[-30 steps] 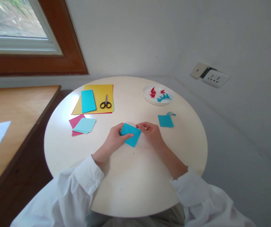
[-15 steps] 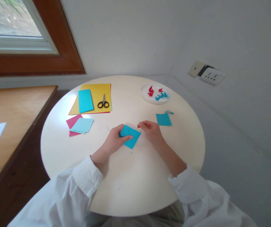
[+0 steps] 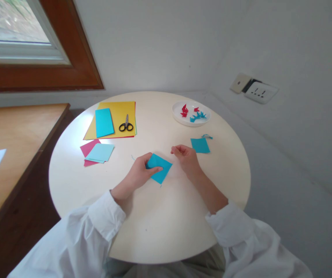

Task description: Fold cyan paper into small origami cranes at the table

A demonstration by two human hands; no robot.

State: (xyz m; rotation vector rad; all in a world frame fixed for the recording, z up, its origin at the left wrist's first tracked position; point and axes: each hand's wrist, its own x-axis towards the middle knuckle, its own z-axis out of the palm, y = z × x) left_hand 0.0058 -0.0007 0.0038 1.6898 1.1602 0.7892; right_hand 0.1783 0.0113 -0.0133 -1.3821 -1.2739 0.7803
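My left hand grips a blue square of paper by its left side, thumb lying across the top face. To the right of that paper, and apart from it, is my right hand. Its fingers are curled with thumb and forefinger pinched together; anything between them is too small to make out. Just beyond the right hand a second blue paper square lies flat, with a thin curled blue strip at its far edge. A tiny blue scrap sits below the held paper.
At the back left, yellow paper sheets carry a blue paper stack and black-handled scissors. Pale blue squares overlap pink squares nearer me. A white dish at the back right holds small red and blue folded papers.
My right hand has shifted slightly right and away from the held paper. The left hand still grips the blue square in nearly the same place.
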